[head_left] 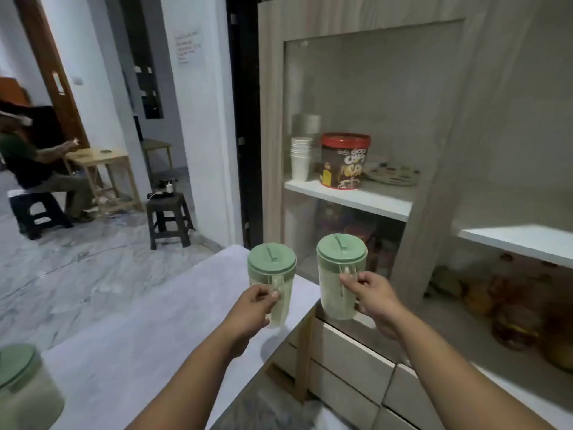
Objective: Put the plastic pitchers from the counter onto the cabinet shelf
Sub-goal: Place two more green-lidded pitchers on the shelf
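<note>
Pitchers (pixel 272 283), handles inside each hand's grip

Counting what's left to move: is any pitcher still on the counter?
Yes, a third green-lidded pitcher stands on the counter at lower left, while each hand holds another.

Pitchers, two (pixel 272 283) (pixel 341 282): translucent pale-green plastic, matt green lids. Counter (pixel 139 352): smooth grey stone-look top, dull sheen. Cabinet (pixel 434 181): light wood-grain laminate, glass door panel, smooth white shelves. Floor (pixel 77 268): polished marble, glossy.
</note>
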